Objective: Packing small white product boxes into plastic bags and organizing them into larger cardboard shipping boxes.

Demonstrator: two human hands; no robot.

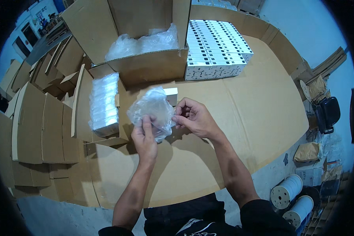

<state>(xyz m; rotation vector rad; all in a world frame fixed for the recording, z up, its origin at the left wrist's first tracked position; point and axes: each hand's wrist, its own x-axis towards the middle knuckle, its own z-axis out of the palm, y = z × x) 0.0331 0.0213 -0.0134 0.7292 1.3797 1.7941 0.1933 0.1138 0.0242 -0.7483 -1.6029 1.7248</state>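
Observation:
Above the table, a crumpled clear plastic bag [152, 106] is held between my two hands. My left hand [144, 137] pinches its lower edge, thumb on top. At the bag's right edge, my right hand [196, 120] has its thumb and fingers closed on the plastic. Just behind the bag lies a small white box [171, 95], partly hidden by it. To the left, a cardboard carton [122, 124] holds a row of white boxes wrapped in clear plastic [105, 103].
A larger open carton [151, 65] filled with clear plastic bags [145, 42] stands at the back. Right of it are stacked rows of white boxes [216, 70]. Cardboard covers the table [263, 118]. Folded cartons [53, 128] crowd the left; cable spools [287, 190] stand on the floor at right.

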